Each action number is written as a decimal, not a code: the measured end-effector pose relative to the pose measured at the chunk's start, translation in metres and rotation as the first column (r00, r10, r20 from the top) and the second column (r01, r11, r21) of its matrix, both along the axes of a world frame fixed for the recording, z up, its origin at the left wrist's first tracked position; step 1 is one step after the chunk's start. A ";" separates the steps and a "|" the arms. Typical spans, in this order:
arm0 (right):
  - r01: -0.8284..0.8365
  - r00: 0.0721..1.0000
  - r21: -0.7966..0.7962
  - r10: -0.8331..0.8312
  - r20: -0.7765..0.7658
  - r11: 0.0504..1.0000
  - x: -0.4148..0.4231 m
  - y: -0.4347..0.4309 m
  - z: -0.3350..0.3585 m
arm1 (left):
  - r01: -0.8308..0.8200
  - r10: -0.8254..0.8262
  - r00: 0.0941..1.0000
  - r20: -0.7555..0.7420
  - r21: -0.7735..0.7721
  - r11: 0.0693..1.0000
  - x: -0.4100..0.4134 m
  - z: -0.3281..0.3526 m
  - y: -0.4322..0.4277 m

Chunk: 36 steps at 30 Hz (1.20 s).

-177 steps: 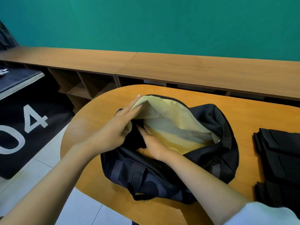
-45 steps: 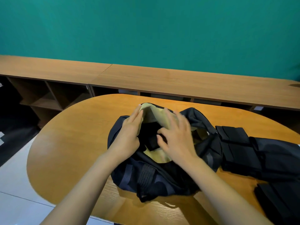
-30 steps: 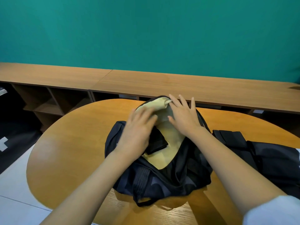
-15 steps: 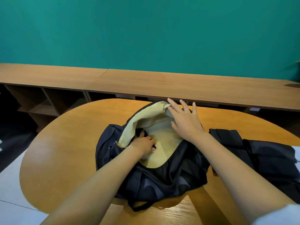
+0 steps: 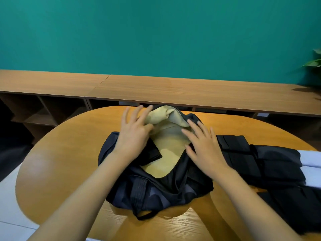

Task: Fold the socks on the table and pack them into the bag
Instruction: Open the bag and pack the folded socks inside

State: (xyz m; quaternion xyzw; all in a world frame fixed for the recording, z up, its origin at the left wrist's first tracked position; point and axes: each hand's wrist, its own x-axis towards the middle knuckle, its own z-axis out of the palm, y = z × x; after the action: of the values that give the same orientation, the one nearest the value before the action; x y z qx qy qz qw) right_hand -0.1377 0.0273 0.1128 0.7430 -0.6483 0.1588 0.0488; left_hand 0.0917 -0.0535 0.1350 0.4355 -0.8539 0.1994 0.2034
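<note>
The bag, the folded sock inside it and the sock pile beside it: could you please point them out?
bag [image 5: 156,192]: head view, dark near-side fabric.
folded sock [image 5: 152,154]: head view, middle of the black fold.
sock pile [image 5: 257,164]: head view, middle of the pile.

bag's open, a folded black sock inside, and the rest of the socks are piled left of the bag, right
Wrong side: the head view shows the remaining socks piled to the right of the bag. The rest holds: the bag is open with a folded black sock inside.
</note>
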 end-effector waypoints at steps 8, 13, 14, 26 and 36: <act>-0.051 0.982 0.200 0.012 0.189 0.979 0.018 0.090 -0.067 | -0.107 0.153 0.968 -0.199 0.223 0.969 0.016 -0.026 0.019; 0.189 0.980 -0.022 -0.187 0.068 0.982 -0.009 0.127 -0.067 | -0.037 0.085 0.957 -0.279 0.174 0.984 -0.008 -0.029 0.059; 0.271 0.962 -0.062 -0.269 0.038 0.961 -0.017 0.135 -0.066 | -0.011 0.059 0.955 -0.290 0.165 0.986 -0.014 -0.031 0.068; 0.728 0.680 0.249 -0.629 -0.376 0.639 -0.055 0.179 -0.076 | 0.116 -0.025 0.950 -0.310 0.278 0.953 -0.057 -0.077 0.142; 0.347 0.906 0.395 -0.413 0.095 0.851 -0.039 0.161 -0.042 | 0.116 0.002 0.951 -0.310 0.363 0.925 -0.051 -0.082 0.142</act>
State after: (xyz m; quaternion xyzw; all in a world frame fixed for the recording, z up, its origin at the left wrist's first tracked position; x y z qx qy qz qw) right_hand -0.1764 0.1885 0.0712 0.5784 -0.8024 0.0863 -0.1186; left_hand 0.0403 0.0881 0.0525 0.4667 -0.8469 -0.0440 0.2511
